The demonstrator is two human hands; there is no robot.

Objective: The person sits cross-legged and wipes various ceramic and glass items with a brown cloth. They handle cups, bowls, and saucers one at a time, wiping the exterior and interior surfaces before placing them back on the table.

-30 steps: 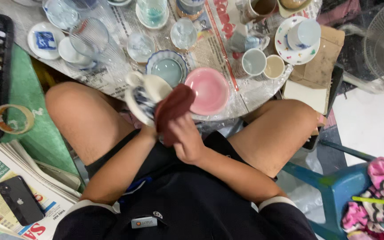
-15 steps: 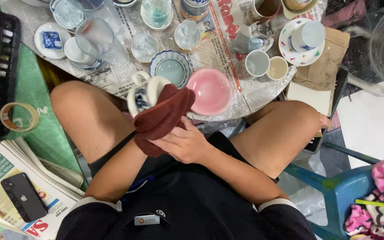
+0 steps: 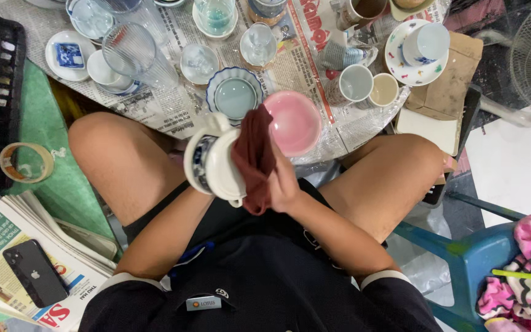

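Over my lap I hold a white ceramic teapot-like vessel with blue pattern [image 3: 211, 161]. My left hand is mostly hidden under it and grips it from below. My right hand [image 3: 283, 181] presses a dark red cloth [image 3: 254, 157] against the vessel's side. Just beyond the cloth a pink bowl [image 3: 294, 123] and a pale blue-rimmed dish [image 3: 235, 95] stand on the newspaper-covered table [image 3: 173, 104].
Several cups, glasses and saucers crowd the table, among them a tall ribbed glass [image 3: 131, 52] and a floral saucer with a cup [image 3: 416, 52]. A black phone [image 3: 35, 273] lies on newspapers at lower left, near a tape roll [image 3: 26, 163]. A blue plastic chair [image 3: 462, 258] stands at right.
The vessel has turned and come closer to me. The red cloth moved from covering its front to its right side, with my right hand behind it.
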